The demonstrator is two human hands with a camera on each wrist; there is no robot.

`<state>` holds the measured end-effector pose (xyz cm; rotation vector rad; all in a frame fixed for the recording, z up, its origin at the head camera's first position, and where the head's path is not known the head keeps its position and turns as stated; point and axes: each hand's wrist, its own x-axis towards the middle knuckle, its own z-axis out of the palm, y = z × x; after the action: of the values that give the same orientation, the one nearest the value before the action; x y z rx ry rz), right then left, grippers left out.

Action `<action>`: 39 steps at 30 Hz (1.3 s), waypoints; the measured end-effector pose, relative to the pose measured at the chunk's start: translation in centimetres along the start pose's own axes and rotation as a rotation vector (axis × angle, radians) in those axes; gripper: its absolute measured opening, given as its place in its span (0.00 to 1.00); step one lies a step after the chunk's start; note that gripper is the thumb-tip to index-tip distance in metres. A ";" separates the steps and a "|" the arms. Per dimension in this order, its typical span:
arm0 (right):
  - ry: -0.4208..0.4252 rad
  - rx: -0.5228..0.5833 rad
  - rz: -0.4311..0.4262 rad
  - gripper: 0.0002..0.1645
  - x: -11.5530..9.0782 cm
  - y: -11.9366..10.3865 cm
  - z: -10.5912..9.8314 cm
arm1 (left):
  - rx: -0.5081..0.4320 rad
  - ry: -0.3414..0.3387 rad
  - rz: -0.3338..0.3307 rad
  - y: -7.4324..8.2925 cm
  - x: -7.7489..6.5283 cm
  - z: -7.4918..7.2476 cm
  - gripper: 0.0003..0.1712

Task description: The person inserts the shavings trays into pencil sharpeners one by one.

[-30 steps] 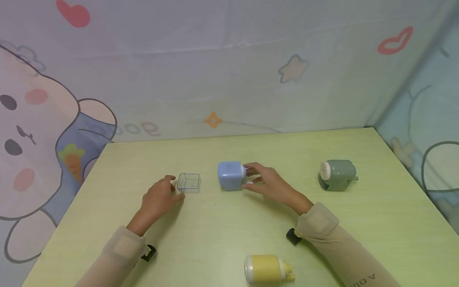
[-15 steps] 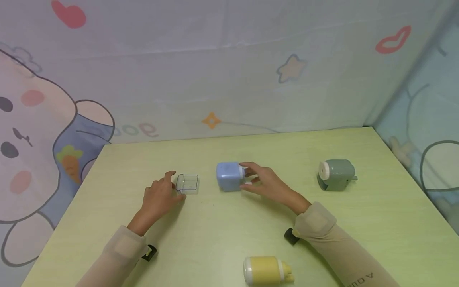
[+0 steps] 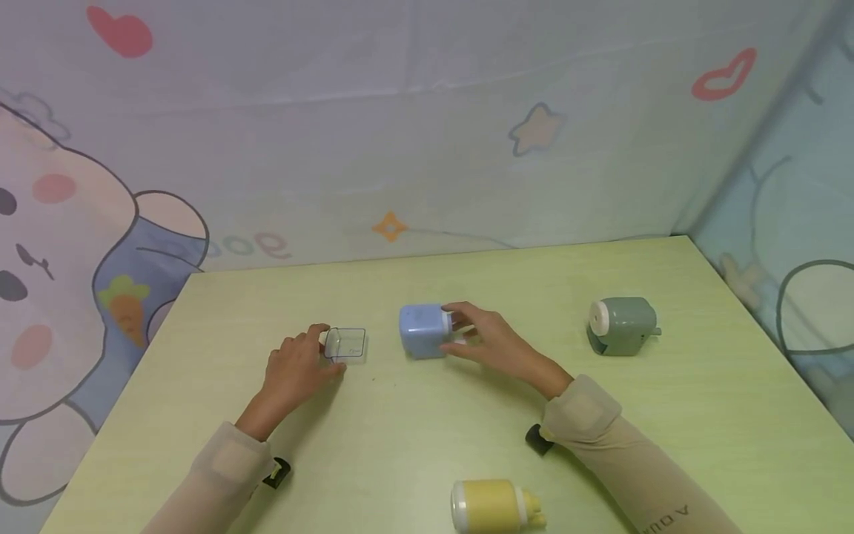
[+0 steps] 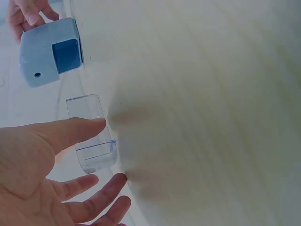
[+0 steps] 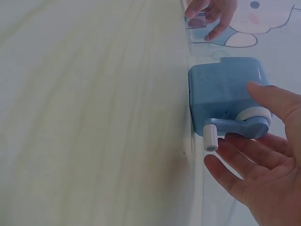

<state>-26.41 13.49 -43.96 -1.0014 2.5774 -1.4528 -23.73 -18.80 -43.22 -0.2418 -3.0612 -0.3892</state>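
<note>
A blue crank pencil sharpener (image 3: 423, 331) stands mid-table, its drawer slot facing left in the left wrist view. My right hand (image 3: 490, 340) straddles its crank end, thumb on the near side and a finger on the far side. In the right wrist view, the thumb (image 5: 268, 96) overlaps the blue body above the crank with its white knob (image 5: 210, 138). Left of the sharpener lies a clear plastic drawer (image 3: 347, 343). My left hand (image 3: 296, 367) is spread around its left end; the thumb (image 4: 80, 133) overlaps the drawer in the left wrist view, the other fingers beyond it.
A green pencil sharpener (image 3: 627, 326) with a white front stands at the right of the table (image 3: 373, 445). A yellow pencil sharpener (image 3: 494, 506) lies at the front edge, between the forearms. A printed cloth (image 3: 427, 148) hangs behind the table.
My left hand has edged rightward around the clear drawer. My right hand has shifted slightly left over the blue sharpener's crank end. The head view has drifted a little; the sharpeners stay in place.
</note>
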 end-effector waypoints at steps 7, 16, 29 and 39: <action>-0.017 0.002 0.024 0.42 0.2 -0.2 0.0 | -0.001 0.000 0.008 0.0 0.0 0.0 0.36; -0.024 0.022 -0.004 0.40 0.5 -0.2 0.1 | 0.025 0.006 0.045 0.0 0.0 -0.1 0.38; -0.014 0.032 -0.003 0.37 0.5 -0.1 0.1 | 0.019 0.013 0.051 0.0 0.1 0.1 0.38; -0.020 0.079 0.008 0.36 0.5 -0.1 0.1 | 0.029 0.023 0.050 0.1 0.0 -0.1 0.38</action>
<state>-26.73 13.10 -43.80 -0.9898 2.4860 -1.5217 -23.74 -18.66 -43.13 -0.3098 -3.0292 -0.3418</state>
